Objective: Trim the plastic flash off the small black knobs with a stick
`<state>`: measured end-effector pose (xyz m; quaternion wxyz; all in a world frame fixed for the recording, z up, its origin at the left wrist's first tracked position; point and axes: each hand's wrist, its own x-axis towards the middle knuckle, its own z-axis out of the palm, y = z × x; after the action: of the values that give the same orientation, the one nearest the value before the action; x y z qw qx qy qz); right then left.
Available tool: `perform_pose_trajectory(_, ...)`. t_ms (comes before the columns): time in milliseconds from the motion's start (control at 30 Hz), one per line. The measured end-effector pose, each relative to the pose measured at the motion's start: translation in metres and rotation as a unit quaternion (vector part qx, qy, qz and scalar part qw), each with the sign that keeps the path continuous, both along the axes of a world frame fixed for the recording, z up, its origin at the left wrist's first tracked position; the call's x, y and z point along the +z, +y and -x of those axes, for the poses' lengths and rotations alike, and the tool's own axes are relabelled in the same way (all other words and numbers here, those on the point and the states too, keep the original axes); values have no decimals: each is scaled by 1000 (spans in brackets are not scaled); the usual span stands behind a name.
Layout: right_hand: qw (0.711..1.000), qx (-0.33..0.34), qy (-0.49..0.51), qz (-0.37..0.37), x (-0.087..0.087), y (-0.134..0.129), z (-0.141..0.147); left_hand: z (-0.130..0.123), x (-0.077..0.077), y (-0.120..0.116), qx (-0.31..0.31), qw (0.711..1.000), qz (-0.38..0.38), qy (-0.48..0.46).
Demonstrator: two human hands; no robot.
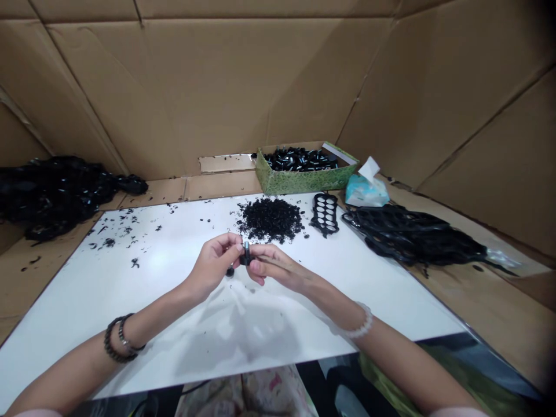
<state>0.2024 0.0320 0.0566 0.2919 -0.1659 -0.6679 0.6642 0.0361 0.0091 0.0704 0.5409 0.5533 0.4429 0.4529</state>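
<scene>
Near the middle of the white table [174,324], my left hand [219,259] and my right hand [273,263] meet around a small black part [246,253]. Fingertips of both hands pinch it from either side, and it has a shiny edge. Another small dark round piece [230,271] shows just under my left fingers. Right behind the hands lies a heap of tiny black pieces [273,219]. To its right a flat black sheet with oval holes [325,214] rests on the table.
A green box [304,182] of black parts stands at the back, beside a blue tissue pack [367,191]. Black strips [417,234] lie at the right, a black plastic bundle [56,194] at the left. Small scraps [108,242] dot the table's left. Cardboard walls [208,81] rise behind.
</scene>
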Motion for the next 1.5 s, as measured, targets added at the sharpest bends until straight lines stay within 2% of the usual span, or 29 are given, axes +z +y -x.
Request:
perform_pose_trajectory(233,998,5,-39,-38,7,2,-2,0,0,1,-24,999,11,-18)
perform_pose_trajectory(333,994,7,-78,-78,6,2,-4,1,-4,3,-49,998,24,-32)
perform_pose_trajectory(433,982,-20,-128,-138,6,1,-6,4,-5,6,-68,997,19,-35)
perform_pose_trajectory(533,958,-73,-159,-226,8,1,-8,10,-1,10,-79,997,-12,-17)
perform_pose_trajectory(667,900,-140,-203,-359,9,2,-8,18,6,13,-82,991,-97,51)
perform_pose_trajectory(767,887,-168,-207,-378,10,5,-9,20,6,13,-82,987,-126,64)
perform_pose_trajectory(867,911,-187,-172,-325,12,6,-13,18,4,16,-69,994,-86,-2)
perform_pose_trajectory(967,935,-173,-147,-273,15,5,-16,17,5,21,-36,988,9,-149)
perform_pose_trajectory(1067,930,-163,-142,-296,15,2,-15,19,9,25,-11,962,73,-263)
perform_pose_trajectory(1133,922,-164,-151,-318,13,1,-13,23,12,26,0,956,80,-282)
perform_pose_trajectory(1233,914,-177,-176,-321,10,1,-10,29,11,29,17,974,48,-219)
perform_pose_trajectory(1300,913,-188,-181,-313,8,1,-9,29,10,40,34,991,-26,-123)
perform_pose_trajectory(1367,921,-186,-177,-292,8,1,-8,25,10,60,42,991,-124,-11)
perform_pose_trajectory(1433,931,-178,-172,-267,8,1,-8,17,13,84,-1,983,-174,65)
perform_pose_trajectory(1500,935,-179,-166,-258,8,1,-8,10,18,103,-49,978,-173,102)
